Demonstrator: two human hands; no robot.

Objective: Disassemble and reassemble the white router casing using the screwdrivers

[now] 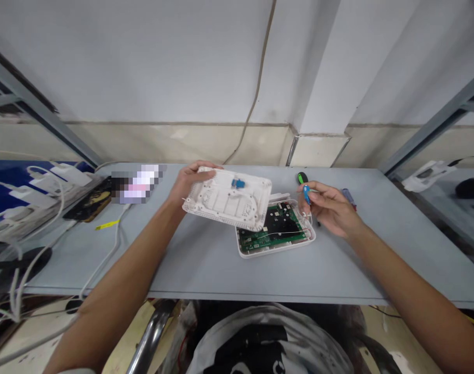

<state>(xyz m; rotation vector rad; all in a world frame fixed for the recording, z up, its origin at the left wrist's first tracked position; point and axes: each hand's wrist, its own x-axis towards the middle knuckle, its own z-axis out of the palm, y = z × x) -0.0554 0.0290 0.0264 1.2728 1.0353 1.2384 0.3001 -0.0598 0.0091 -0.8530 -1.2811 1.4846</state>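
Note:
A white plastic cover (225,200) is gripped at its upper left edge by my left hand (192,182). Its inner side faces me, with a small blue piece (239,183) on it. Beneath and to the right lies a white device housing (275,249) with a green circuit board (273,239) inside, partly hidden by the cover. Above the housing's right end, my right hand (330,205) pinches a small blue object (307,194) between thumb and fingers; its kind is unclear. A green and black screwdriver handle (302,178) shows just beyond those fingers.
Phones (91,200) lie on the table's left side, beside power strips (16,218) and loose white cables (116,241). A yellow tag (107,225) lies near them. Behind my right hand is a blue, partly hidden item (349,197). Metal frame posts (427,122) flank the table.

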